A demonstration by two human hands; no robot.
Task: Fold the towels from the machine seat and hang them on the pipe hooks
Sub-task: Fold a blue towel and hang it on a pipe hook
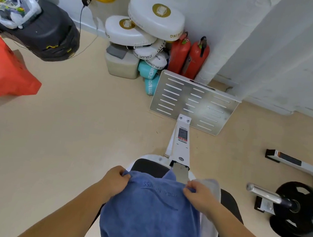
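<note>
My left hand [116, 181] and right hand [200, 196] each pinch a top corner of the blue towel [152, 216]. I should keep them level so it folds straight.

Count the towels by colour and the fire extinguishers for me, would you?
Blue towel: 1, gripped by the left hand and the right hand
Pale towel: 1, lying under the blue one
Red fire extinguishers: 2
Total: 4
</note>
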